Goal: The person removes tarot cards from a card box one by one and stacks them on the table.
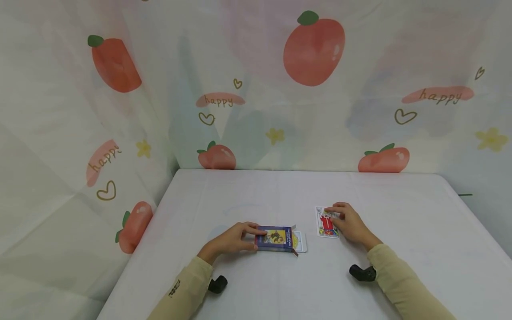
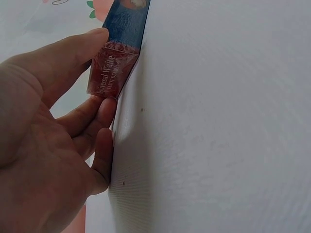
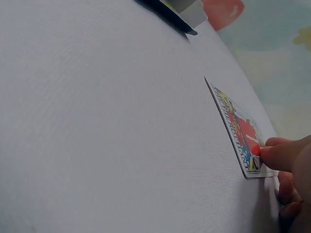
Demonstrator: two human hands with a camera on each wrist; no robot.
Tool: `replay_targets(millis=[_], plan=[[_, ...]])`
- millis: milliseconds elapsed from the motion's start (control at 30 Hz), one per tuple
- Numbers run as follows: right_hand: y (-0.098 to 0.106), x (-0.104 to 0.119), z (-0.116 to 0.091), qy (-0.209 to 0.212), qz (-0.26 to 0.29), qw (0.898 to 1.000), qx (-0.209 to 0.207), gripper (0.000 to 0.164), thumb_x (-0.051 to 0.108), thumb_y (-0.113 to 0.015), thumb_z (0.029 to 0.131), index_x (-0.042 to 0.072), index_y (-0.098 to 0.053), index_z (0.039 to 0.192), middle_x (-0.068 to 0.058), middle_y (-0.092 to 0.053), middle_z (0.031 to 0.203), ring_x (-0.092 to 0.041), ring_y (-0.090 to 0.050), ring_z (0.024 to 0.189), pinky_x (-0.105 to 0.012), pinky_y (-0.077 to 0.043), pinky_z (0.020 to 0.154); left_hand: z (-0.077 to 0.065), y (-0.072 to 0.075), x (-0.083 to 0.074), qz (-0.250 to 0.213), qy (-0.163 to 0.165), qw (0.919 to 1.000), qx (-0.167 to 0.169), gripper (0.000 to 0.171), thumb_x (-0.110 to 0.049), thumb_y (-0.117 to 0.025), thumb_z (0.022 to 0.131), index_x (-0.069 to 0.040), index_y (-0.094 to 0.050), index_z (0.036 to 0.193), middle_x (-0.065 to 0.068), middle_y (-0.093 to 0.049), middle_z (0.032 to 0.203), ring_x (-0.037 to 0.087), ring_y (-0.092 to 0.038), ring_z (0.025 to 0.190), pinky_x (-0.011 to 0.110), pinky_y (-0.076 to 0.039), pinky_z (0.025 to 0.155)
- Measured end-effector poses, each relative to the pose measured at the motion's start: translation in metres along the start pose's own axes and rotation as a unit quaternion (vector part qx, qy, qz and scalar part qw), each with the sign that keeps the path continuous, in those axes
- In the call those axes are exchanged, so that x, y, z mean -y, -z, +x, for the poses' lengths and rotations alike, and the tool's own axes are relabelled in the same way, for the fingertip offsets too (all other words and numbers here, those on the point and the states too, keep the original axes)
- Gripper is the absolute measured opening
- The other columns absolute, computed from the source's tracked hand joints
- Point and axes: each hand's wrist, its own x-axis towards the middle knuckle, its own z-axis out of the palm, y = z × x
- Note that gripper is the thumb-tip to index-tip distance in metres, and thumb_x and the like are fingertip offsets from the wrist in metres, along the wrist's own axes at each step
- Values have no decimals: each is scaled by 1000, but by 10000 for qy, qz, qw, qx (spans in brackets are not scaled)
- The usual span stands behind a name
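My left hand (image 1: 232, 240) grips the closed end of a blue tarot card box (image 1: 274, 238), thumb on one side and fingers on the other. "Universal Waite" is printed on the box's red end (image 2: 112, 70) in the left wrist view. From its opened right end, white-edged cards (image 1: 300, 242) stick out past the flaps. To the right, my right hand (image 1: 352, 222) pinches a colourful tarot card (image 1: 325, 224) with a red figure, at its right side. The right wrist view shows the thumb on the face of that card (image 3: 238, 131); some fingertips are hidden.
A white cloth covers the table (image 1: 280, 289). Behind it and at the left hang printed fabric walls (image 1: 256, 53). A black wrist device (image 1: 218, 284) sits under the left sleeve, another black device (image 1: 362, 273) by the right sleeve.
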Motion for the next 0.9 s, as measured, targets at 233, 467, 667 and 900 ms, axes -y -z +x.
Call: replay_targets(millis=[233,467,667,900], plan=[[3,-1,1,-60,127,9998,128,32,3,-63,95,-4,-68,126,-31,-50,137,-30,-52,100,-31,-42,80,1,0,1,-54,-2,10000,7,47,-13,-76,90,-19,-67,135,13,-51,150,35,-40,146,56,-34,119],[7,0,1,-202,284,9992,169,35,14,-60,100,-3,-64,131,-30,-51,139,-26,-49,99,-33,-39,81,0,-1,0,-115,13,9999,40,47,-14,-77,90,-18,-66,136,13,-50,151,34,-38,147,55,-33,120],[8,0,1,-284,392,9988,123,37,16,-60,101,-2,-62,133,-26,-53,132,-20,-45,89,-27,-36,73,0,0,0,-76,42,10000,41,47,-15,-76,91,-20,-66,137,12,-50,151,32,-40,145,55,-35,118],[6,3,-1,-517,468,9975,80,39,16,-60,100,-1,-60,136,-20,-54,114,-20,-47,87,-26,-37,69,0,0,1,-53,90,9999,3,47,-16,-76,91,-20,-66,136,13,-49,152,35,-39,146,57,-34,118]])
